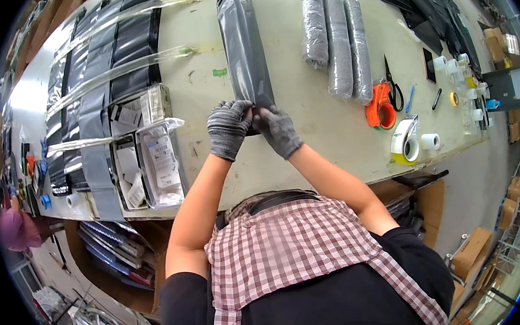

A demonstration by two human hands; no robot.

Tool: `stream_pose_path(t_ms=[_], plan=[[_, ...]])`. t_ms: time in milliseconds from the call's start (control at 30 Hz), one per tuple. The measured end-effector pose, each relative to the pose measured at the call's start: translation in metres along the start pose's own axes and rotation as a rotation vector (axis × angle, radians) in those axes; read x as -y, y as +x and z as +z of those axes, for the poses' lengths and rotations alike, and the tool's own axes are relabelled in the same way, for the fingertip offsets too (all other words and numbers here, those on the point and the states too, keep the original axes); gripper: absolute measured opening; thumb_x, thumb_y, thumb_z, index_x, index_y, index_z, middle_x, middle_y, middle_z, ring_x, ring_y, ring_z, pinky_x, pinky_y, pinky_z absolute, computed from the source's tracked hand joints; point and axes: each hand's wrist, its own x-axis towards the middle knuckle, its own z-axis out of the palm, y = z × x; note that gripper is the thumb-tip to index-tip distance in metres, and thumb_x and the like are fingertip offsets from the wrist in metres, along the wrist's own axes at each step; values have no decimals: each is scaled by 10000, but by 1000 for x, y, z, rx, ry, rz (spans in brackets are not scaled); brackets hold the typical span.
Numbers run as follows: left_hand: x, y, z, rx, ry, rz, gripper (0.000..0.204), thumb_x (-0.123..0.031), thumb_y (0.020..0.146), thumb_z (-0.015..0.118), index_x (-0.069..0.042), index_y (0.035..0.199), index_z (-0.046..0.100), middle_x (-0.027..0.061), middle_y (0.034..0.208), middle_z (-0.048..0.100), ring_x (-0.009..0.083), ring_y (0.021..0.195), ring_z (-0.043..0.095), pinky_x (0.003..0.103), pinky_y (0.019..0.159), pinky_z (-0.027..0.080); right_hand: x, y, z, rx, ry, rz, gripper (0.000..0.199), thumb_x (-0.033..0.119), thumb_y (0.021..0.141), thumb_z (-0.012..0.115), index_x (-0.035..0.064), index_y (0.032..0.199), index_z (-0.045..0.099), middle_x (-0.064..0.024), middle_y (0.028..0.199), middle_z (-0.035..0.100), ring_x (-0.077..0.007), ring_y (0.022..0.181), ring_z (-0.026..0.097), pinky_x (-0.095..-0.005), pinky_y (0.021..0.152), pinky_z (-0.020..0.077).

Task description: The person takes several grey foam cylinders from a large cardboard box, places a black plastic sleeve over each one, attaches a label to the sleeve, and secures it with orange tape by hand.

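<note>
A long, narrow dark grey plastic mailing bag [243,46] lies on the table, pointing away from me. My left hand [229,130], in a striped grey knit glove, pinches the bag's near end. Close beside it, my right hand [278,131], in a plain grey glove, is closed on the same end with the fingertips together. The bag's near edge is partly hidden by my fingers. Something long fills the bag, but its contents do not show. To the right lie three grey rolls [337,44] wrapped in clear film.
Stacked dark bags [132,43] bound with clear tape cover the left side, beside a tray of labels [162,155]. At right are an orange tape dispenser [380,107], black scissors [393,86], a tape roll [404,140], a phone [429,65] and loose black bags [423,9].
</note>
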Motion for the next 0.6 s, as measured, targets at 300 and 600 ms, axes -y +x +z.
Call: stream_pose_path(t_ms=[300, 600], plan=[[-22, -26, -9, 23, -221, -81, 135, -60, 745, 604, -85, 878, 619, 106, 805, 621, 269, 680, 589, 358, 639, 477, 28, 25, -50, 29, -476, 176, 346, 333, 829, 574, 1, 926, 593, -112, 717, 619, -180, 644, 599, -302, 662, 482], [-29, -24, 57, 344, -276, -216, 190, -199, 741, 644, -110, 908, 661, 110, 830, 638, 279, 730, 600, 343, 661, 479, -21, 16, -75, 408, 612, 1165, 277, 261, 862, 529, 5, 947, 592, -132, 875, 647, -224, 775, 638, -346, 645, 532]])
